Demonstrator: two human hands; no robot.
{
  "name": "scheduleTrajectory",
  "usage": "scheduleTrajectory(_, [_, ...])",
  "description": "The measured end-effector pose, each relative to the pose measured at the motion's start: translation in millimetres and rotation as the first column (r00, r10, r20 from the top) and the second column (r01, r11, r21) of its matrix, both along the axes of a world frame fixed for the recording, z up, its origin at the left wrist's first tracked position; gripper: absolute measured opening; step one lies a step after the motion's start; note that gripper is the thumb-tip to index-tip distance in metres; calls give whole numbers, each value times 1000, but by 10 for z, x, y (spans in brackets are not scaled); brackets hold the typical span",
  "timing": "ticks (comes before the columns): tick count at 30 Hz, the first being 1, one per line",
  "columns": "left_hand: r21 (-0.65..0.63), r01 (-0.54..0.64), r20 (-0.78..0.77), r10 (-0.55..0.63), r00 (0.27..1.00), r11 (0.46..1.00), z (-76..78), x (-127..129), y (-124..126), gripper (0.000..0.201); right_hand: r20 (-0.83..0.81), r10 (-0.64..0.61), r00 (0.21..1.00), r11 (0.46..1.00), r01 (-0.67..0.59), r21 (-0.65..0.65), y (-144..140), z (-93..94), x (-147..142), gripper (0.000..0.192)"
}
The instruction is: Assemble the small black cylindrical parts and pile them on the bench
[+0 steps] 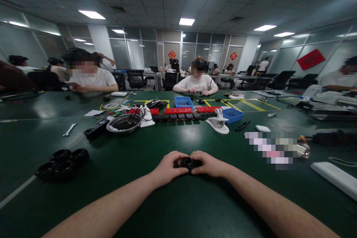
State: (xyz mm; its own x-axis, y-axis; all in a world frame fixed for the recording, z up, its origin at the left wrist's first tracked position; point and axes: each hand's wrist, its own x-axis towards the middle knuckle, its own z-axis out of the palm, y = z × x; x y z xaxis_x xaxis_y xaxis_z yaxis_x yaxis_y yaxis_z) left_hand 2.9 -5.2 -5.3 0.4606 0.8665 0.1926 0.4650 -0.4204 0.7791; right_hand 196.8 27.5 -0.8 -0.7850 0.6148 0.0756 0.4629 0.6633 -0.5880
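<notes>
Both my left hand (167, 169) and right hand (209, 164) pinch the small black part (187, 163) dead centre between them, its long axis sideways, low over the worktop (178, 137).

Small black glossy plastic ring-shaped part (187, 162) sits in the grip; beneath it, the dark green bench (178, 200) looks smooth, faintly sheeny; left, black matt rubber rings (63, 163).

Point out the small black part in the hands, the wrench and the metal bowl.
small black part (187, 162), head view, its round top.
wrench (69, 129), head view, mid-handle.
metal bowl (111, 128), head view, left rim.
</notes>
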Motion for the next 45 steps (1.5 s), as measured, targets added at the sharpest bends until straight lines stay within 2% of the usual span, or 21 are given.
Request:
scheduleTrajectory(5, [-7,-6,6,6,1000,1000,-28,1,13,31,12,-81,997,997,81,-12,-19,4,-20,24])
scheduleTrajectory(9, [-2,-69,-11,69,998,998,-59,34,12,29,35,-160,986,987,160,5,-27,-29,-55,28])
scheduleTrajectory(12, [7,-150,-4,150,989,989,-86,71,7,29,92,-261,961,961,249,122,-52,-93,-124,35])
scheduleTrajectory(15, [18,-228,-3,228,974,973,-103,94,9,27,144,-380,913,901,331,282,-104,-145,-208,37])
scheduleTrajectory(18, [25,-223,-4,223,975,974,-97,89,13,26,161,-431,888,865,355,355,-150,-145,-243,42])
scheduleTrajectory(20, [31,-177,4,177,984,984,-79,71,13,26,141,-424,895,873,362,328,-160,-120,-220,46])
scheduleTrajectory(22, [30,-118,10,118,993,993,-55,46,10,27,100,-368,924,910,337,240,-151,-82,-166,49])
scheduleTrajectory(26, [17,-26,16,25,1000,1000,-22,7,5,31,1,-157,988,986,157,53,-98,-5,-47,46])
scheduleTrajectory(28, [19,-4,23,4,1000,1000,-18,0,6,33,-9,-76,997,997,76,7,-66,18,-13,37])
scheduleTrajectory(31, [20,2,22,-2,1000,1000,-18,3,8,34,-20,-23,1000,999,23,-30,-30,21,1,21])
scheduleTrajectory(34, [18,-9,10,9,1000,1000,-16,9,9,35,-46,-39,998,998,37,-56,-19,-2,-11,17])
scheduleTrajectory(38, [23,-34,-5,34,999,999,-25,19,11,32,-17,-152,988,986,151,-67,-33,-44,-37,19])
scheduleTrajectory(41, [27,-74,-2,75,997,997,-58,36,15,29,35,-250,968,968,250,14,-56,-83,-73,27])
scheduleTrajectory(45, [30,-182,7,182,983,983,-110,78,12,25,108,-364,925,918,337,209,-104,-150,-155,36])
